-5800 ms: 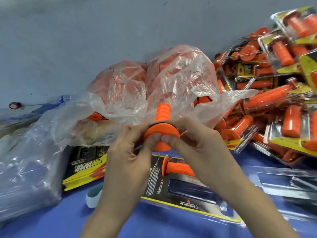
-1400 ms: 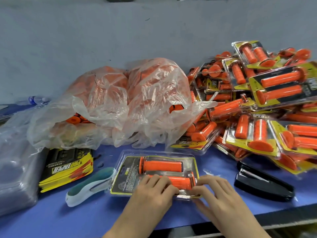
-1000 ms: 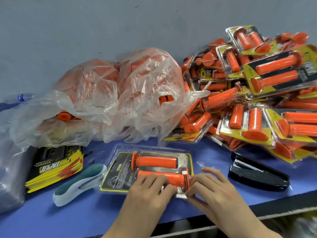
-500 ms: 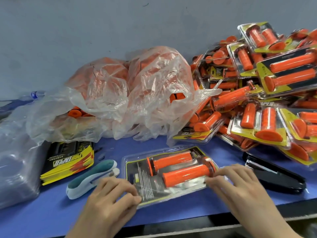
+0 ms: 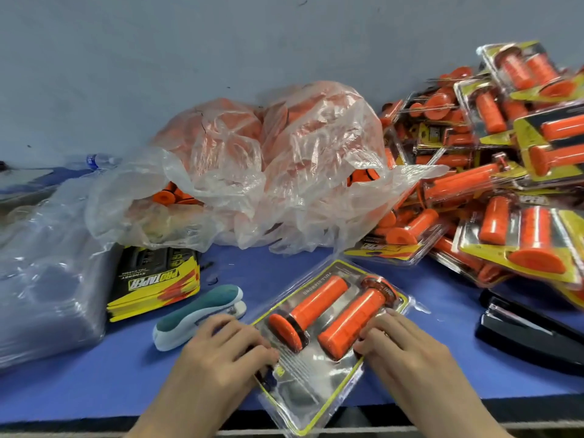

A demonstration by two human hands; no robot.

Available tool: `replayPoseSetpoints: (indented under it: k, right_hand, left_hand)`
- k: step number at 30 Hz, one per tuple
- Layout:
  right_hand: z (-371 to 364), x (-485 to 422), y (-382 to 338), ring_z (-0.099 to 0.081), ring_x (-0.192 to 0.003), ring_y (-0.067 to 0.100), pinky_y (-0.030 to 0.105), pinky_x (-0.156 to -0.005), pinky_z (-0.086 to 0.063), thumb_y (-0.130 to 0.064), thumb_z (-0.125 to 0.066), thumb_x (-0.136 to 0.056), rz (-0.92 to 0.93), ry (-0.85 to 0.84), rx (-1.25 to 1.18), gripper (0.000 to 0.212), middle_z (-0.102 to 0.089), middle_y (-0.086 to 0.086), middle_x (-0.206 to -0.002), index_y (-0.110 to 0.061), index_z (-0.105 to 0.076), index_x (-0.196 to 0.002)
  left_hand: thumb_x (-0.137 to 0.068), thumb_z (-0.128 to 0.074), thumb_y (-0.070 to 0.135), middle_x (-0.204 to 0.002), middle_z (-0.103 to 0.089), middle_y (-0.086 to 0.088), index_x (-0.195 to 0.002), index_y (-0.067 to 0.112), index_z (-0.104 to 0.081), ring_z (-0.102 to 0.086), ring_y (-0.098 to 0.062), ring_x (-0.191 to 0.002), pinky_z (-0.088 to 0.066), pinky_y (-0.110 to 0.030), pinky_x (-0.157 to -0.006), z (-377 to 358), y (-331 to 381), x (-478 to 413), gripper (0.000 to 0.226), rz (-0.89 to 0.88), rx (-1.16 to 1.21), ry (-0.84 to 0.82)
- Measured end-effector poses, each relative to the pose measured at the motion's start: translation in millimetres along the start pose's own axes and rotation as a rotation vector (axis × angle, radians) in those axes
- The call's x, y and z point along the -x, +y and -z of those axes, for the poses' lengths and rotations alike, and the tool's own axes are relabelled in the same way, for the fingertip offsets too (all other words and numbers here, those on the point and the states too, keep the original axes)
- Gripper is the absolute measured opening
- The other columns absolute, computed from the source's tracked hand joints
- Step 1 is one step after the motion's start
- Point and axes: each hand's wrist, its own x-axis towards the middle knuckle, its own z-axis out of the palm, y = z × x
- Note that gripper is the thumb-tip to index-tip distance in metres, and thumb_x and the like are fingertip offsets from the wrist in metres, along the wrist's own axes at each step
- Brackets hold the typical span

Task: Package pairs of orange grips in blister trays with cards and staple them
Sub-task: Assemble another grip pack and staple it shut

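Note:
A clear blister tray (image 5: 303, 384) with a black and yellow card lies at an angle on the blue table, its near end over the front edge. Two orange grips (image 5: 350, 324) sit side by side in it. My left hand (image 5: 221, 352) presses on the tray's left rim with curled fingertips. My right hand (image 5: 401, 346) presses on the right rim beside the right grip. A teal and white stapler (image 5: 196, 314) lies just left of my left hand. A black stapler (image 5: 531, 330) lies at the right.
A plastic bag of loose orange grips (image 5: 278, 172) sits behind the tray. Finished packs (image 5: 512, 172) pile up at the back right. A stack of cards (image 5: 155, 279) and a bag of empty trays (image 5: 47, 273) lie at the left.
The tray has been turned from lying crosswise to pointing towards me, its near end now over the table edge. Both hands moved along with it to its side rims.

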Motion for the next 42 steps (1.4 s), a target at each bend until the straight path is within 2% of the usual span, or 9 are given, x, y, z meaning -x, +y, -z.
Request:
replayPoseSetpoints:
  k: [3,9,11,15,19,23,32,39,42]
  right_hand:
    - [-4,6,-16,-0.062,-0.073,0.018,0.033,-0.094,-0.050,-0.015,-0.052,-0.080,0.047,0.030,0.019,0.022,-0.061,-0.005,-0.079,-0.026,-0.069,-0.075]
    - [10,7,-12,-0.061,-0.083,0.014,0.022,-0.062,-0.056,-0.031,-0.028,-0.107,0.100,-0.042,-0.063,0.044,-0.063,-0.012,-0.089,-0.034,-0.066,-0.086]
    - [14,6,-5,-0.061,-0.086,0.012,0.026,-0.071,-0.058,-0.027,-0.029,-0.106,0.110,-0.041,-0.083,0.043,-0.064,-0.013,-0.091,-0.030,-0.066,-0.084]
    - [17,6,12,-0.064,-0.096,0.004,0.031,-0.109,-0.038,-0.008,-0.048,-0.088,0.162,-0.094,-0.018,0.029,-0.066,-0.016,-0.100,-0.028,-0.068,-0.086]
    - [35,12,36,-0.061,-0.118,0.008,0.036,-0.101,-0.041,-0.039,-0.083,-0.054,0.163,-0.403,0.221,0.064,-0.063,-0.019,-0.126,-0.042,-0.068,-0.117]
    - [47,23,31,-0.050,-0.128,0.020,0.038,-0.104,-0.030,-0.051,-0.028,-0.102,0.180,-0.280,0.202,0.041,-0.058,-0.009,-0.135,-0.041,-0.052,-0.134]
    - [37,26,23,-0.067,-0.072,0.008,0.031,-0.085,-0.051,-0.036,-0.036,-0.104,0.110,-0.050,0.092,0.047,-0.069,-0.014,-0.085,-0.029,-0.075,-0.078]
    - [57,39,52,-0.067,-0.084,-0.002,0.032,-0.097,-0.042,-0.039,-0.022,-0.105,-0.012,-0.098,0.094,0.056,-0.068,-0.021,-0.097,-0.026,-0.068,-0.078]
    - [49,40,41,-0.072,-0.084,0.013,0.040,-0.096,-0.040,-0.022,-0.041,-0.091,-0.014,-0.006,0.164,0.027,-0.072,-0.008,-0.100,-0.027,-0.067,-0.083]
  left_hand:
    - [-0.100,-0.048,0.021,-0.079,-0.061,0.007,-0.087,0.026,-0.069,-0.053,-0.014,-0.070,-0.042,-0.028,-0.081,-6,18,3,0.025,-0.029,0.016,0.011]
    - [-0.101,-0.049,0.017,-0.082,-0.062,0.004,-0.087,0.021,-0.070,-0.057,-0.015,-0.077,-0.044,-0.030,-0.080,-6,12,0,0.026,-0.058,0.033,0.014]
    - [-0.098,-0.052,0.014,-0.081,-0.066,0.005,-0.077,0.019,-0.074,-0.064,-0.016,-0.080,-0.047,-0.033,-0.078,-5,2,-4,0.030,-0.044,0.004,0.037]
    - [-0.094,-0.058,0.016,-0.081,-0.064,0.004,-0.076,0.020,-0.070,-0.062,-0.013,-0.094,-0.048,-0.032,-0.084,-6,15,-4,0.022,-0.099,0.028,0.040]
    - [-0.091,-0.062,0.018,-0.084,-0.060,0.005,-0.081,0.024,-0.063,-0.061,-0.012,-0.081,-0.048,-0.030,-0.087,-4,30,-3,0.012,-0.141,0.054,-0.023]
    - [-0.078,-0.070,0.014,-0.076,-0.056,0.006,-0.078,0.026,-0.064,-0.055,-0.012,-0.066,-0.047,-0.026,-0.073,-9,45,-18,0.014,-0.163,0.029,-0.052]
    - [-0.095,-0.064,0.023,-0.074,-0.056,0.003,-0.074,0.020,-0.065,-0.050,-0.018,-0.063,-0.045,-0.029,-0.058,-50,77,-64,0.022,-0.143,0.129,0.032]
    - [-0.085,-0.067,0.014,-0.086,-0.061,0.008,-0.087,0.024,-0.067,-0.056,-0.016,-0.078,-0.048,-0.030,-0.069,-53,33,-62,0.011,-0.020,0.058,-0.111]
    - [-0.083,-0.068,0.011,-0.077,-0.059,0.004,-0.078,0.021,-0.068,-0.054,-0.019,-0.067,-0.047,-0.031,-0.060,-53,46,-63,0.012,-0.043,0.030,-0.050]
